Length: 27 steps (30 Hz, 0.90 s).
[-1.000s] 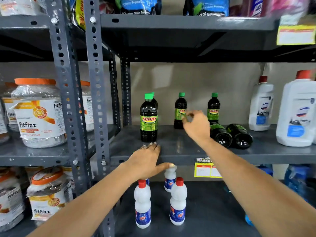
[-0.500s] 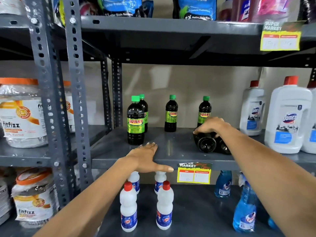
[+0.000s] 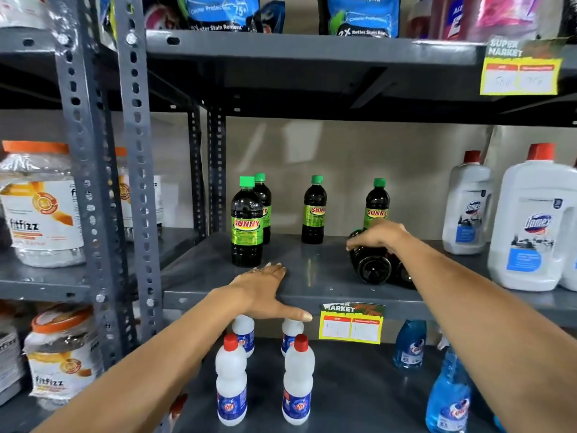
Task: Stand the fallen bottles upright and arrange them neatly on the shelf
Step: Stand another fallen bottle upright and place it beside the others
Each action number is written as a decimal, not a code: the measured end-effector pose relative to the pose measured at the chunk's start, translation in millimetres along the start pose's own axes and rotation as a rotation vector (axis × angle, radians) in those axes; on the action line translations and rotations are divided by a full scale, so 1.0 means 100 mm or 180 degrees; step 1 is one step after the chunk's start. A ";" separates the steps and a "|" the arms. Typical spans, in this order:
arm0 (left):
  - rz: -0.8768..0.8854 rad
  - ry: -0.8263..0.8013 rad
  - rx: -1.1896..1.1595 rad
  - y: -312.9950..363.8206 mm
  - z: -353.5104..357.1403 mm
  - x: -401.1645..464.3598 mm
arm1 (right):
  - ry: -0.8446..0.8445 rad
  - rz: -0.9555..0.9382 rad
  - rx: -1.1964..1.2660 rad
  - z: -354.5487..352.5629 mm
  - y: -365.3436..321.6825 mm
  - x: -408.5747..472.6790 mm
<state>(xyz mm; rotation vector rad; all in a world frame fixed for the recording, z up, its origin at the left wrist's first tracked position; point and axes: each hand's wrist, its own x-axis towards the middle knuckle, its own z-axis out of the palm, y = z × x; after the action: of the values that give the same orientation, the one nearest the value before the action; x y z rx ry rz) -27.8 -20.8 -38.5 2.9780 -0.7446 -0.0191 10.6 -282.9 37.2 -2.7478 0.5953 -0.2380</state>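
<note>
On the grey middle shelf several dark Sunny bottles with green caps stand upright: a front one, one close behind it, one in the middle and one at the back right. Two more dark bottles lie on their sides, bases toward me: the left fallen bottle and a second one beside it, mostly hidden by my arm. My right hand is closed over the top of the left fallen bottle. My left hand rests flat on the shelf's front edge, fingers spread, holding nothing.
Big white Domex jugs stand at the shelf's right end. White red-capped bottles and blue bottles fill the shelf below. Fitfizz jars sit in the left bay behind perforated steel posts. A yellow price tag hangs from the edge.
My right hand left the upright middle bottle, moved right and down, and closed onto the left fallen bottle. My left hand stayed on the shelf edge. The view shifted slightly right.
</note>
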 end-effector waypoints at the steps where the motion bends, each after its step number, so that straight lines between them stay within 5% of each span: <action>1: 0.0009 -0.0080 0.0011 0.01 -0.02 0.02 | 0.0190 -0.0042 0.0210 0.00 0.00 -0.04; 5: 0.0080 -0.0369 0.0047 0.00 -0.09 0.11 | 0.1107 -0.0230 0.1134 0.14 -0.08 -0.23; 12: 0.0237 0.0164 0.0019 -0.05 0.06 0.11 | 0.1863 -0.1207 0.2018 0.59 -0.34 -0.42; 18: 0.0277 0.0227 -0.0030 -0.06 0.06 0.14 | 0.1564 -0.1700 0.2277 0.77 -0.41 -0.39; 23: 0.0280 0.0213 0.0034 -0.04 0.04 0.11 | 0.0698 -0.1455 0.2878 0.82 -0.35 -0.22; 27: 0.0253 0.0197 0.0031 -0.03 0.04 0.11 | 0.0711 -0.1340 0.2689 0.84 -0.36 -0.17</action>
<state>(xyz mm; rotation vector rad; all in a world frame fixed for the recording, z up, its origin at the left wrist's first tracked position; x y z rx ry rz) -16.3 -23.5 -43.1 2.9405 -0.8570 0.0808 28.2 -222.2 -31.1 -1.9878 -0.0652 -0.7126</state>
